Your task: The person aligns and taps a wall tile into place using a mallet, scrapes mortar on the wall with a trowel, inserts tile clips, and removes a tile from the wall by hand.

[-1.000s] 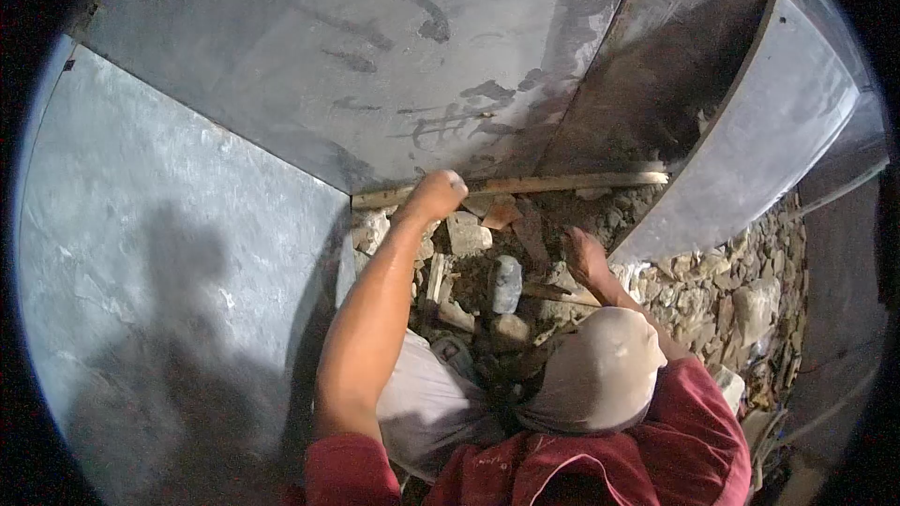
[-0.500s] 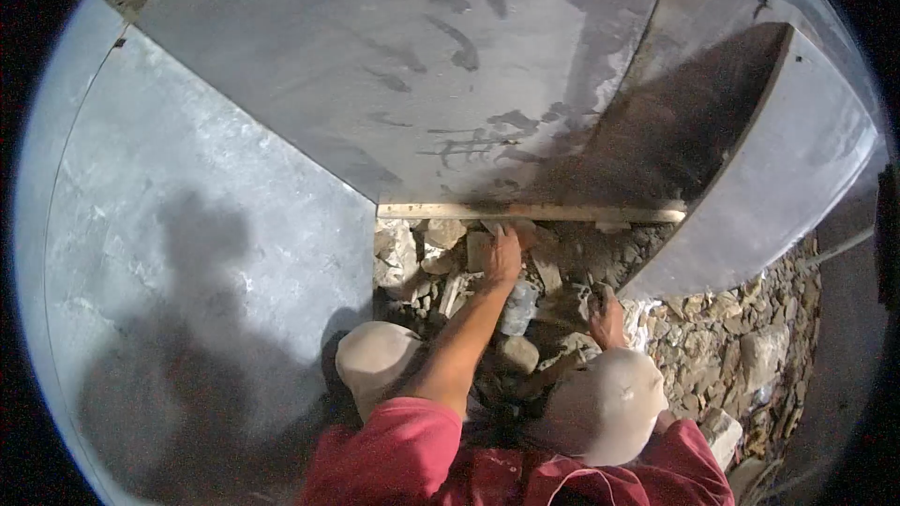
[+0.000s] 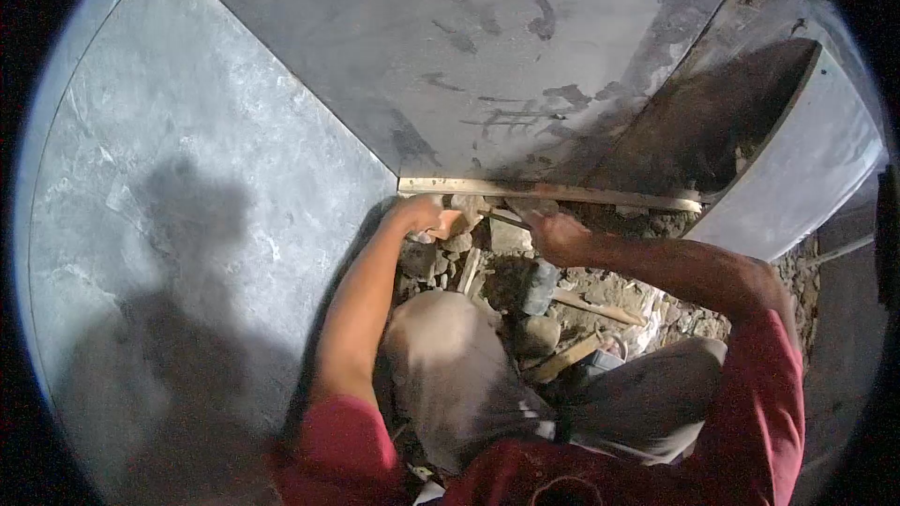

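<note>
My left hand [image 3: 422,215] is at the left end of a wooden strip [image 3: 553,191], closed around a flat orange-brown piece [image 3: 452,223] that looks like a brick or tile shard. From the other side my right hand [image 3: 560,236] grips a thin dark bar-like tool [image 3: 503,217], its far end pointing left toward that shard. What kind of tool it is cannot be made out. Below my right hand, among the stones, lies a mallet with a grey head [image 3: 540,287] and a wooden handle [image 3: 600,306].
A large grey panel [image 3: 216,225] stands on the left, another grey panel [image 3: 450,66] rises behind the strip, and a curved-looking panel [image 3: 806,159] leans at the right. Broken stones [image 3: 511,237] cover the ground. A wooden piece [image 3: 567,356] lies near my knees.
My left hand has moved left along the strip and now holds the shard. My right hand has come up from beside the right panel with the thin tool. The view and my knees have shifted.
</note>
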The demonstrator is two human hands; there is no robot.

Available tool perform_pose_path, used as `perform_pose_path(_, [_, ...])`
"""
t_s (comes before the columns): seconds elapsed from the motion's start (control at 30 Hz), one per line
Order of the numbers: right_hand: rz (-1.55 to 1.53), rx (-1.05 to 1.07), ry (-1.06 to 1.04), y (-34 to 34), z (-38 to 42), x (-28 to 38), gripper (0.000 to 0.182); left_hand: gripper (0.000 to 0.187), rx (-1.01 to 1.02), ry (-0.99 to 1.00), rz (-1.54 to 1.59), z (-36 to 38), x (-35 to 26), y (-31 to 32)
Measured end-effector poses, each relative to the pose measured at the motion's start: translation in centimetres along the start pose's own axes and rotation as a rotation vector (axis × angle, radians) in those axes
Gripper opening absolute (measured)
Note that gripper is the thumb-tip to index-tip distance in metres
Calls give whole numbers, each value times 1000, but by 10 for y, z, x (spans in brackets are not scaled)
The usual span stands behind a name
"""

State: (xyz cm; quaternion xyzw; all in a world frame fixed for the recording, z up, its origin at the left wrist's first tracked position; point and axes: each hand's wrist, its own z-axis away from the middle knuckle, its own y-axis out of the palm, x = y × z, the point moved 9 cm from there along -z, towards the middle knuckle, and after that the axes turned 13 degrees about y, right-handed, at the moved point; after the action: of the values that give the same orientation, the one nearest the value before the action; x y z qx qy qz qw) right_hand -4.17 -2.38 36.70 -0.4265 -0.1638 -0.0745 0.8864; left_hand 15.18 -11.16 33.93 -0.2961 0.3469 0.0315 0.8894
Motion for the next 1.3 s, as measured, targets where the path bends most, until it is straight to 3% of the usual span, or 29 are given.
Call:
perform_pose_path(0.07, [-7,50,164,8,-26,18,33,41,-302,-43,548,-2,70,8])
perform_pose_path(0.17, [-171,-225,73,27,-63,33,32,44,-722,25,1030,4,103,27])
perform_pose_path(0.23, [-302,-396,-31,38,-72,37,31,44,-698,61,1127,10,94,34])
perform_pose_path(0.3, [-419,-483,-75,48,-75,36,30,42,-812,79,1214,-3,110,43])
perform_pose_path(0.4, [-590,-673,30,65,-84,26,28,39,-879,109,1298,11,86,37])
perform_pose_path(0.5, [-918,-623,88,115,-123,11,29,38,-914,153,1371,0,98,42])
perform_pose_path(0.53, [-840,-689,79,81,-94,31,30,37,-937,168,1373,-2,103,44])
perform_pose_path(0.6, [-965,-610,147,107,-119,24,23,36,-979,202,1374,-6,111,43])
perform_pose_path(0.7, [-902,-506,224,106,-123,29,21,35,-1028,219,1417,0,104,38])
perform_pose_path(0.83, [-710,-701,148,62,-81,54,21,36,-1090,197,1453,-1,102,35])
perform_pose_path(0.93, [-718,-755,187,56,-78,57,21,38,-1152,202,1445,3,96,30])
perform_pose_path(1.03, [-661,-872,77,50,-68,70,20,39,-1233,173,1413,4,94,27])
perform_pose_path(1.23, [-781,-647,334,78,-97,55,23,37,-1277,223,1318,8,89,24])
perform_pose_path(1.3, [-800,-710,266,76,-92,59,25,38,-1281,234,1281,4,92,24])
